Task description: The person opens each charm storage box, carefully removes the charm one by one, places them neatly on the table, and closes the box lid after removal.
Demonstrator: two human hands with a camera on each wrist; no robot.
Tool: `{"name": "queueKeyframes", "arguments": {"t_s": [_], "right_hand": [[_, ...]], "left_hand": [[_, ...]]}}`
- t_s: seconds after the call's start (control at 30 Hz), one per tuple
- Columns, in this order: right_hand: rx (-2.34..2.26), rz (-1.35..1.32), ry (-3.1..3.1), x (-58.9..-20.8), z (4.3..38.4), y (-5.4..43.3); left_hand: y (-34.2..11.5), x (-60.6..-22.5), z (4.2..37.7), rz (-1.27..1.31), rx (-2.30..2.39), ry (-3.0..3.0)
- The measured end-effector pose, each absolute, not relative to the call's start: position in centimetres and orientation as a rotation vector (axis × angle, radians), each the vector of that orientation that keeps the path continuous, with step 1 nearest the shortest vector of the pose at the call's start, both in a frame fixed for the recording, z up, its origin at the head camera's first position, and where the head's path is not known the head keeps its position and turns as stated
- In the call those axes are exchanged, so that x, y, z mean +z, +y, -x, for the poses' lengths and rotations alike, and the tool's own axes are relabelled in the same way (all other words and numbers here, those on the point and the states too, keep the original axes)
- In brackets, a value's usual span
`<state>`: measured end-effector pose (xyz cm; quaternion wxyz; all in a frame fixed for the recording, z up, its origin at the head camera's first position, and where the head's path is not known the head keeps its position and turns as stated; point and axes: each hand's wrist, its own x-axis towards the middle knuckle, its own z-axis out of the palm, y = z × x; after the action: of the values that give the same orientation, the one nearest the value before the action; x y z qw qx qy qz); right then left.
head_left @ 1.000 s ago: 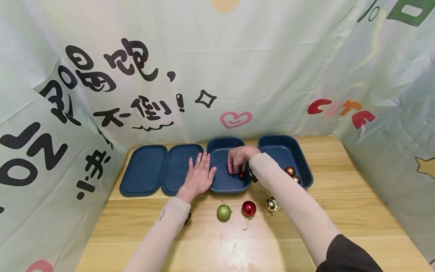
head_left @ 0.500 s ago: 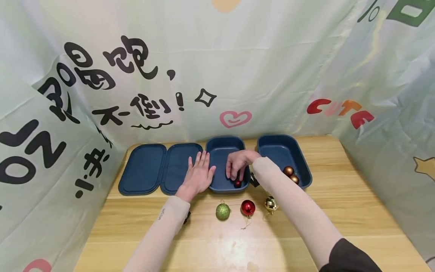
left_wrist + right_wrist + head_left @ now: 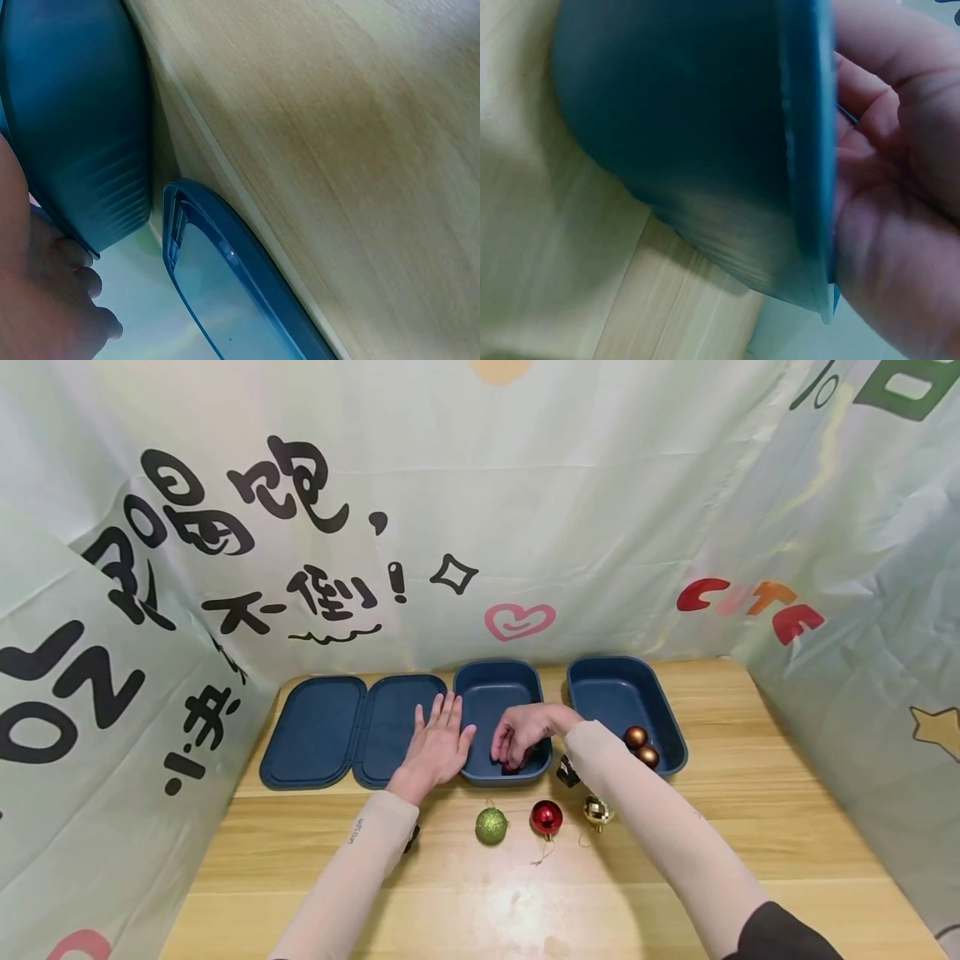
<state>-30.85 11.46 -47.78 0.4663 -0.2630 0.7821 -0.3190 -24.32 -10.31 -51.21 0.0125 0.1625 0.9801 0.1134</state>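
My right hand (image 3: 527,732) reaches down into the middle blue box (image 3: 483,687), its fingers curled round a dark red bauble (image 3: 509,769) that is mostly hidden beneath them. In the right wrist view the box wall (image 3: 675,127) covers the fingertips. My left hand (image 3: 435,748) lies with straight, spread fingers along that box's left rim, overlapping a blue lid (image 3: 392,720). The left wrist view has its fingers (image 3: 88,281) close by the box's outer wall (image 3: 82,112).
Another blue lid (image 3: 315,731) lies farther left. The right-hand blue box (image 3: 617,693) holds copper baubles (image 3: 636,737). In front, on the wooden table (image 3: 480,893), are a green glitter bauble (image 3: 491,827), a shiny red one (image 3: 546,817) and a gold mirrored one (image 3: 597,810).
My right hand has shifted toward the near side of the middle box and slightly left, and the dark red bauble has moved the same way under it. My left hand has stayed put.
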Motion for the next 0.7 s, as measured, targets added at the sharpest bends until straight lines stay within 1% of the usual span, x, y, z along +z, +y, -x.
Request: {"name": "queueKeyframes", "arguments": {"t_s": [0.3, 0.7], "right_hand": [[-0.798, 0.725, 2.048, -48.05, 30.97, 11.63], [-0.745, 0.742, 2.062, -48.33, 31.17, 11.27]], "left_hand": [[-10.39, -51.26, 24.34, -0.504, 0.366, 3.057], [-10.36, -51.28, 24.34, -0.498, 0.401, 3.044]]}}
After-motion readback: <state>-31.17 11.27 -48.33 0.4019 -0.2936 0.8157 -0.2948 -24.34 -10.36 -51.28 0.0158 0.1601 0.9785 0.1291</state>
